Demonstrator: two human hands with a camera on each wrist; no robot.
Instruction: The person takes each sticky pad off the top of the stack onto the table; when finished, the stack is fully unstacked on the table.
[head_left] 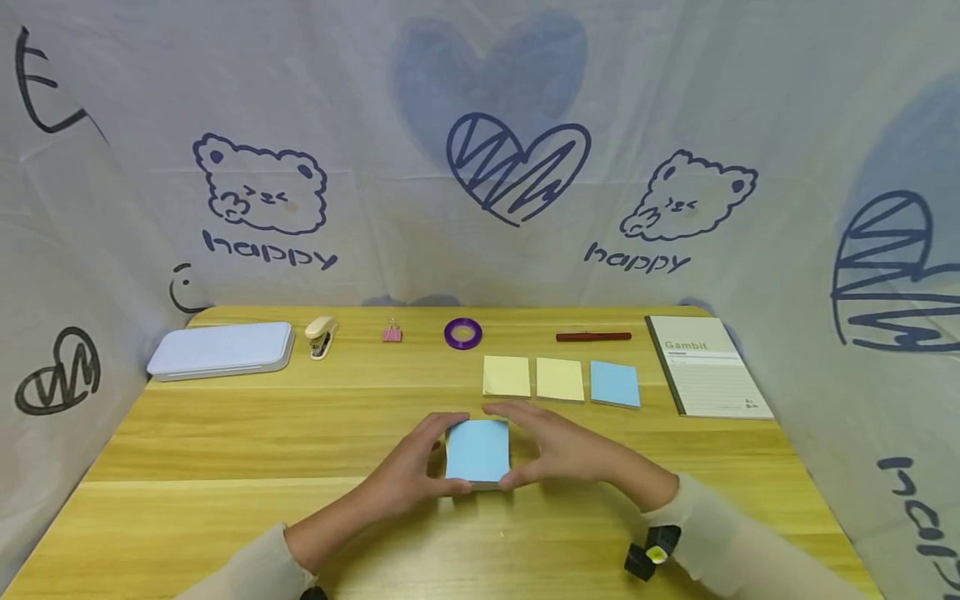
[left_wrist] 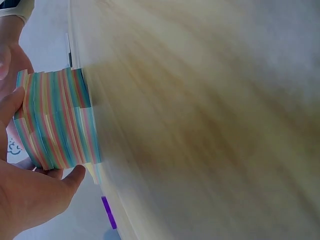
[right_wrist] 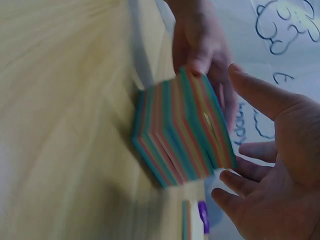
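Observation:
A tall stack of sticky notes (head_left: pixel 477 451), blue on top, stands at the near middle of the table. Its sides show layered green, red and yellow stripes (left_wrist: pixel 55 120), and the layers sit slightly out of line. My left hand (head_left: pixel 405 471) grips the stack from the left, thumb at the near side and fingers at the far side. On the right, my right hand (head_left: pixel 566 450) curves loosely around the stack. In the right wrist view, the right hand (right_wrist: pixel 285 160) has its thumb spread away from the stack and its fingertips right at the edge.
Behind the stack lie two yellow note pads (head_left: pixel 506 376) and a blue pad (head_left: pixel 615 383). Farther back are a pencil case (head_left: pixel 221 350), stapler (head_left: pixel 320 336), pink binder clip (head_left: pixel 392 333), purple tape roll (head_left: pixel 462 333), dark red pen (head_left: pixel 593 337) and notebook (head_left: pixel 708 367).

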